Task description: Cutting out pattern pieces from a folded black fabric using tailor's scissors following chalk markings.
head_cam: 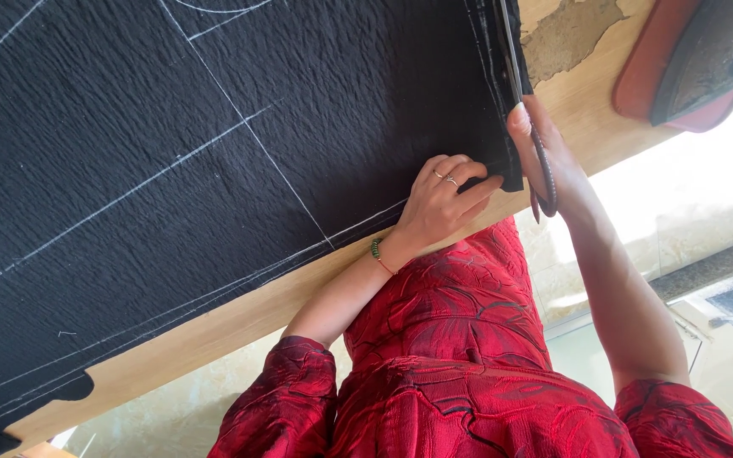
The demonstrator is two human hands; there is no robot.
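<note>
A large black crinkled fabric (171,153) marked with white chalk lines lies spread over a wooden table (214,332). My left hand (443,199), wearing a ring and a green bead bracelet, presses the fabric's near right corner flat, fingers curled at the edge. My right hand (549,157) grips dark-handled scissors (515,64). Their blades run away from me along the fabric's right edge, by a narrow strip of the cloth. My red patterned dress fills the bottom of the view.
A red and dark padded object (680,72) sits at the table's far right corner. A worn, flaking patch (566,34) shows on the tabletop beside the scissors. A curved notch (74,388) is cut in the fabric's near left edge. Pale floor lies below.
</note>
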